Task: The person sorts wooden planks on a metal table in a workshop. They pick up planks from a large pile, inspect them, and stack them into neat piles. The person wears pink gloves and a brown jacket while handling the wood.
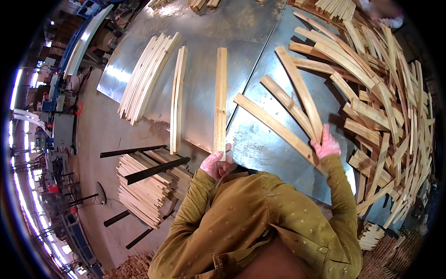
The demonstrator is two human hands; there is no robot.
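My left hand [217, 163] grips the near end of a wooden strip [221, 100], which points away from me over the metal table [200, 69]. On the right, my right hand [326, 143] is closed around the near end of another wooden strip [301, 90]. Just left of that strip, a second strip [285, 103] runs in under the same hand; whether it is gripped too I cannot tell. A third strip [276, 128] lies slantwise on the metal, its near end passing below my right wrist. Two strips [178, 100] lie side by side left of my left hand.
A neat row of strips [147, 76] lies at the table's left. A large jumbled heap of strips [378, 102] covers the right side. Below left, a stack of strips [141, 190] rests among dark metal bars [158, 170]. Another person's sleeve [394, 21] shows at the far right.
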